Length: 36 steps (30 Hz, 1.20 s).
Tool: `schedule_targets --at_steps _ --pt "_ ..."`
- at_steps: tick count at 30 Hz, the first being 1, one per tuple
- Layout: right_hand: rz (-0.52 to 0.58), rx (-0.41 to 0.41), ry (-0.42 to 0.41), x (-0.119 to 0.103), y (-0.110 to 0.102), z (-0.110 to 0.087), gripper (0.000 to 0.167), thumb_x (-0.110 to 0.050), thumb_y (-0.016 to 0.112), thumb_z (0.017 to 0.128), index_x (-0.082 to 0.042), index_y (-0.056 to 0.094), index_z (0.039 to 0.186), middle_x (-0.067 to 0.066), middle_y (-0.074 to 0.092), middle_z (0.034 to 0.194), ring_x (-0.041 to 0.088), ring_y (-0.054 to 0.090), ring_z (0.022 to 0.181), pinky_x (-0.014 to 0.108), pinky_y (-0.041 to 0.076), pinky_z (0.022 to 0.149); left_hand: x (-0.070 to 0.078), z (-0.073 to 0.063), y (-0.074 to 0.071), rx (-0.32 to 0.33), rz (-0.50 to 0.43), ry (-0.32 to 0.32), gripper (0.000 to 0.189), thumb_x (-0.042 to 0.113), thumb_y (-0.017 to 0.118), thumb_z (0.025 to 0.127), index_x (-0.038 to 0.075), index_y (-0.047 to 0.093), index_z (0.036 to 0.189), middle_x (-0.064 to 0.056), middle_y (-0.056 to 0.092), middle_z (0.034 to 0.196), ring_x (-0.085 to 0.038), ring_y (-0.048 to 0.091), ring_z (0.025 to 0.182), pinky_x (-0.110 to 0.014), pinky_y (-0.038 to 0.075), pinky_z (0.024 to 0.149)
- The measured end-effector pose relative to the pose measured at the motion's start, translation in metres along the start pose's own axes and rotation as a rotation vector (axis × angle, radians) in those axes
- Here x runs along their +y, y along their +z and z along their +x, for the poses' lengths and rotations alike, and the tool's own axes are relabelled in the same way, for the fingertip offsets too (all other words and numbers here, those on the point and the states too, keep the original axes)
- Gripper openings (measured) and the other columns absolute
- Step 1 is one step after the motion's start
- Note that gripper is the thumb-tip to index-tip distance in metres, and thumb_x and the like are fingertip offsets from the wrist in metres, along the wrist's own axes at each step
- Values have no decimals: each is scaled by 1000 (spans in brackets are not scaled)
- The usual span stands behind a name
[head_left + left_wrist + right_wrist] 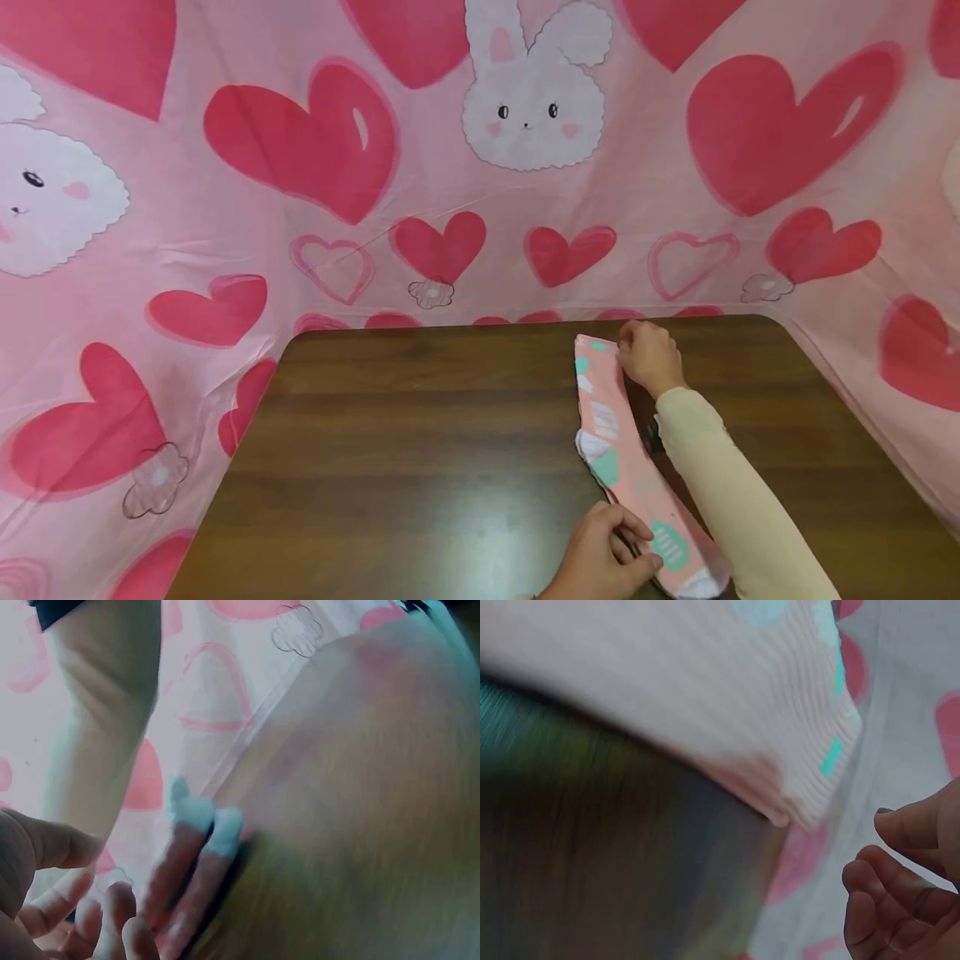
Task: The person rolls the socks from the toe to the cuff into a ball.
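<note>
A pair of long pink socks (630,450) with mint-green patches and white heels and toes lies on the wooden table, cuffs at the far side and toes toward the near edge. In the left wrist view two white-toed ends (202,840) show side by side. Beside the foot part is my left hand (603,550), its thumb and fingers apart with nothing gripped, overlapping the sock's edge. My right hand (652,354) is at the cuff end. From the right wrist, its loosely bent fingers (885,877) stand a little away from the ribbed cuff (810,765), holding nothing.
The dark wooden table (420,433) extends left of the socks. A pink cloth (442,183) printed with hearts and rabbit faces hangs around its back and sides. A small dark object (654,435) shows between the socks and the right sleeve (735,492).
</note>
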State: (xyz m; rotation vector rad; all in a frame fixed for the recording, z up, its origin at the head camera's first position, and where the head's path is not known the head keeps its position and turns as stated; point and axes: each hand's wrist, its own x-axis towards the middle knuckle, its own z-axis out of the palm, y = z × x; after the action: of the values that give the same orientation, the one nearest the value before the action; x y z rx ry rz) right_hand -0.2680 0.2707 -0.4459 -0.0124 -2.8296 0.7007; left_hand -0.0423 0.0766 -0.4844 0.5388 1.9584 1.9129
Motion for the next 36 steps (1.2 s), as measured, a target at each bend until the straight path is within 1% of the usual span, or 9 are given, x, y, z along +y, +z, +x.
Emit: schedule_targets --at_steps 7,12,14,16,19,25,28,32,36 --pt "-45 42 -148 -1 -24 -22 15 -7 65 90 -3 69 104 16 65 94 38 64 80 57 52 63 14 7 -18 -85 157 147 8 8 71 92 6 66 98 8 55 89 7 54 66 -16 50 61" --pt "15 2 -175 -4 -33 -40 20 -7 70 90 -2 69 109 16 65 95 33 64 81 52 52 67 20 15 -28 -119 357 277 9 7 72 91 7 67 98 4 58 88 9 52 70 -11 48 63" --pt "46 -7 -190 -4 -33 -46 20 -6 72 89 -1 70 109 16 66 97 31 64 81 50 53 68 22 19 -31 -119 433 308 10 7 73 89 8 68 98 4 58 87 9 52 71 -10 46 65" --pt "74 -12 -215 -4 -33 -53 20 -6 74 88 -1 70 108 15 66 97 28 64 78 47 53 66 24 23 -34 -107 490 324 12 8 73 88 9 68 99 5 58 87 8 52 72 -9 45 66" --pt "101 -13 -265 -5 -33 -63 20 -5 75 87 -1 71 106 12 67 98 27 63 78 44 51 66 26 26 -37 -88 527 329 13 9 75 88 10 68 99 6 57 89 8 53 72 -8 44 66" --pt "139 -1 -323 -6 -39 -84 17 -1 76 86 -2 71 102 10 67 99 27 65 82 45 54 69 29 29 -34 -65 611 372 14 12 77 86 12 69 98 6 58 91 9 51 71 -6 41 64" --pt "145 -20 -327 -3 -43 -98 18 1 77 84 -2 71 101 8 67 99 23 66 80 42 55 68 30 29 -29 -81 633 382 15 13 78 86 13 69 98 5 59 91 9 50 72 -6 40 63" --pt "170 -90 -318 4 -47 -119 19 2 78 83 -4 70 100 2 66 96 16 65 79 34 55 66 31 27 -23 -123 668 379 15 17 79 86 14 69 97 7 60 90 9 49 72 -6 38 62" --pt "207 -151 -329 10 -49 -140 20 3 78 83 -8 70 98 -3 65 94 11 63 77 28 53 63 30 25 -19 -168 744 418 14 21 79 86 16 70 96 11 61 90 11 50 74 -4 37 63"
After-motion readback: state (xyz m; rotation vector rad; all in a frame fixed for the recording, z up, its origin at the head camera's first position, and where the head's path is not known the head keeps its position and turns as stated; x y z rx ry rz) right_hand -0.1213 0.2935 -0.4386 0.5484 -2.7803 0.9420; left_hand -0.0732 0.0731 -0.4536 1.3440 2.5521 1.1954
